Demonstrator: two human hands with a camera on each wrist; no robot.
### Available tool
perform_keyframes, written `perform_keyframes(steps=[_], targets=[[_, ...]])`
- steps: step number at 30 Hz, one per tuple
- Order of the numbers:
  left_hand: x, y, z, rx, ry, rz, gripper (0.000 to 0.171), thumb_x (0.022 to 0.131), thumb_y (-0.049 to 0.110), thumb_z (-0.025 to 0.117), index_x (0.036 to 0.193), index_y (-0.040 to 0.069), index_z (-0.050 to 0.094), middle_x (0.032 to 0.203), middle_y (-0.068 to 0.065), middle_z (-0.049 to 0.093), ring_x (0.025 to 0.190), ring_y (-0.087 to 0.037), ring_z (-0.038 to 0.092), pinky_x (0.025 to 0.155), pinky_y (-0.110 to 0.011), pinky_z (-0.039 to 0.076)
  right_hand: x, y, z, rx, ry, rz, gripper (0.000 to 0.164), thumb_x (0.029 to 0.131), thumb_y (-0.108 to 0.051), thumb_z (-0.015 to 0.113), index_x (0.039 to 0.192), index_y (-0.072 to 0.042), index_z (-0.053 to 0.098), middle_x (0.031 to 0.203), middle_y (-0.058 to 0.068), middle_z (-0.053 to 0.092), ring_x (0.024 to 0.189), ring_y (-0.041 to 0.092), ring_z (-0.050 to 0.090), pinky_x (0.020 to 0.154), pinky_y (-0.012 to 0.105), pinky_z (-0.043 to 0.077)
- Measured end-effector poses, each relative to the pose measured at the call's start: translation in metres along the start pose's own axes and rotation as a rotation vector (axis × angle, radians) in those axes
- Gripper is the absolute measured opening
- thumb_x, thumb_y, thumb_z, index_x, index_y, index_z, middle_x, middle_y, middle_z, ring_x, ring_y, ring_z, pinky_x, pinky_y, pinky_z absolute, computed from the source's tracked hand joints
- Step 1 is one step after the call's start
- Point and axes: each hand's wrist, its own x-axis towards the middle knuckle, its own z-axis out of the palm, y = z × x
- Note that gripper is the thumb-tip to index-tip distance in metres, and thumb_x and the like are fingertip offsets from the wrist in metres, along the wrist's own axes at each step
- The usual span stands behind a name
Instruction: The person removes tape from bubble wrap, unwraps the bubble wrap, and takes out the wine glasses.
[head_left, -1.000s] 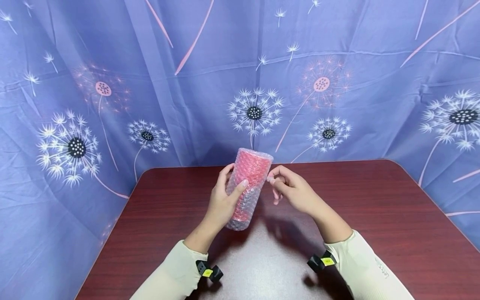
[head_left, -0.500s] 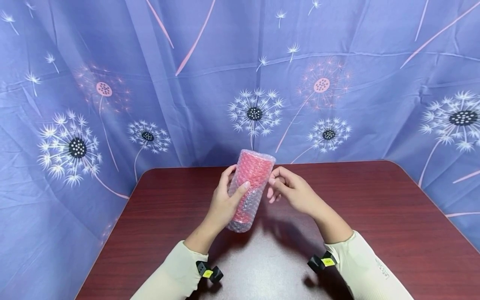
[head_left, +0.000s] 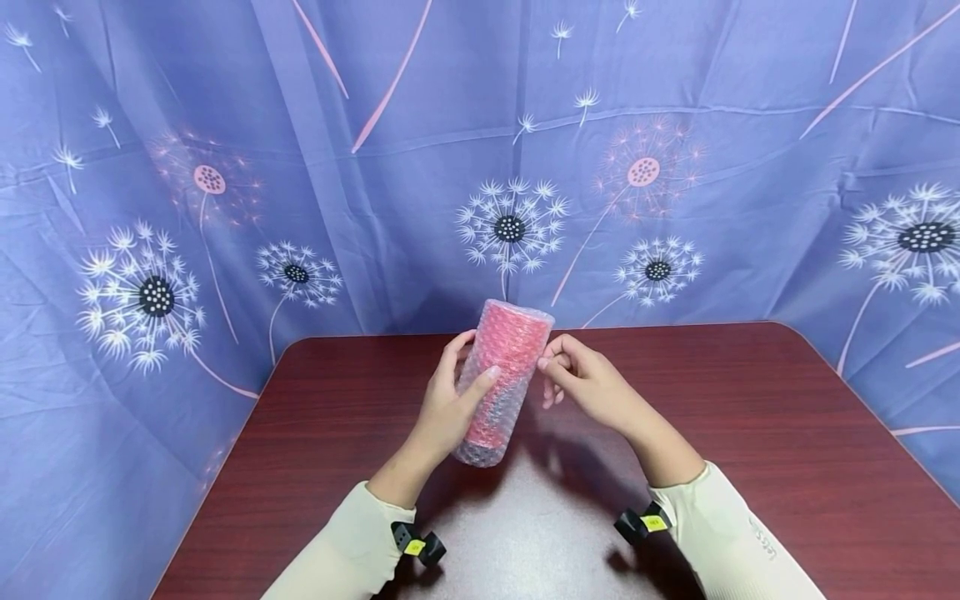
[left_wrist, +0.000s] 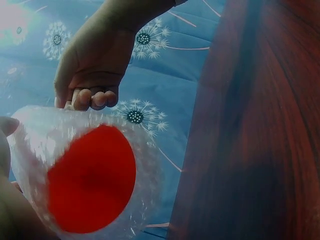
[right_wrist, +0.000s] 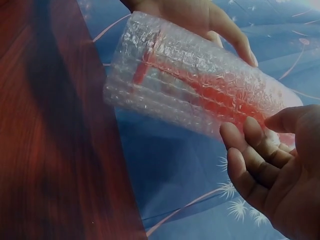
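Note:
A red cylinder wrapped in bubble wrap [head_left: 512, 343] is held tilted above the table by my left hand [head_left: 442, 410], thumb across its front and fingers behind. Its flat red end [left_wrist: 95, 180] shows inside the wrap in the left wrist view. At the cylinder's right side, my right hand [head_left: 588, 379] pinches the edge of the bubble wrap between thumb and index finger. The other right fingers [right_wrist: 240, 172] curl loosely beneath, in the right wrist view. The pinched bit is mostly covered by the fingertips.
Below the hands lies a dark red wooden table [head_left: 322, 433], its back edge close to a blue curtain [head_left: 405, 208] with dandelion prints. Black cameras with yellow labels [head_left: 652, 522] sit at both cuffs of the pale sleeves [head_left: 731, 533].
The wrapped cylinder has shifted slightly right and down, closer to my right hand. A small bit of clear plastic seen earlier at the right fingertips has drawn in against the cylinder.

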Motion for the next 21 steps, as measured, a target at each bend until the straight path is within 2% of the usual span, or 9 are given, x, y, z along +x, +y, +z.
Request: perform_keyframes(steps=[4,10,16,21], targets=[[-0.0003,0.0015,-0.0007,0.001,-0.016,-0.012,0.066,0.094,0.031,0.071,0.152,0.030,0.039,0.136,-0.007,0.058,0.112,-0.024,0.062,0.089,-0.039,0.057,-0.0004,0.0018,-0.0011,-0.024,0.000,-0.020,0.015,0.105,-0.016,0.053,0.105,-0.001,0.054,0.069,0.013,0.064,0.062,0.020,0.069,0.066,0.034,0.057],[-0.0012,0.0028,-0.0016,0.023,-0.059,-0.057,0.068,0.094,0.038,0.070,0.153,0.042,0.036,0.138,-0.005,0.061,0.102,-0.025,0.068,0.080,-0.037,0.060,-0.0011,0.0009,-0.0013,-0.044,0.014,-0.018,0.013,0.105,-0.017,0.053,0.100,-0.005,0.054,0.066,0.010,0.061,0.064,0.034,0.069,0.066,0.032,0.056],[-0.0015,0.0018,-0.0012,0.012,-0.057,-0.046,0.064,0.096,0.035,0.068,0.152,0.041,0.038,0.137,-0.007,0.062,0.101,-0.025,0.069,0.078,-0.037,0.060,-0.0013,0.0014,-0.0010,-0.059,0.019,-0.004,0.014,0.104,-0.015,0.054,0.098,-0.002,0.055,0.065,0.010,0.063,0.062,0.026,0.068,0.066,0.034,0.056],[-0.0016,0.0009,-0.0001,0.010,-0.044,-0.035,0.063,0.095,0.035,0.069,0.150,0.041,0.040,0.138,-0.006,0.060,0.105,-0.025,0.068,0.081,-0.037,0.060,-0.0007,0.0026,-0.0002,-0.066,0.010,0.035,0.012,0.104,-0.013,0.053,0.098,-0.003,0.055,0.069,0.010,0.067,0.065,0.026,0.069,0.065,0.034,0.057]])
